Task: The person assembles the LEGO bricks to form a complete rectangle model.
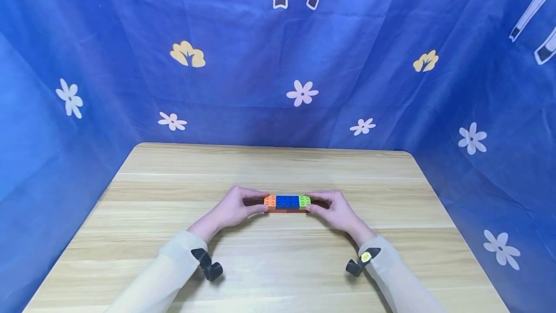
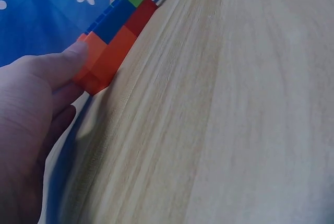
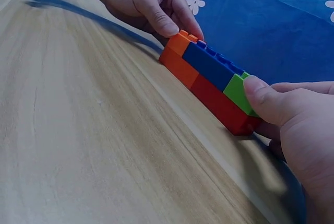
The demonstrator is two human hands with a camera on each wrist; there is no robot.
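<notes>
A two-layer row of toy building bricks sits on the wooden table between both hands. On top, a small orange brick is at the left end, a long blue brick in the middle and a small green brick at the right end. Below them are an orange brick on the left and a red brick on the right. My left hand pinches the orange end between thumb and fingers. The green end is pinched by my right hand. Some fingers are hidden behind the bricks.
The light wooden table extends around the hands on every side. A blue patterned curtain hangs behind it and along both sides. Black wrist cameras, left and right, stick out inward from the sleeves above the tabletop.
</notes>
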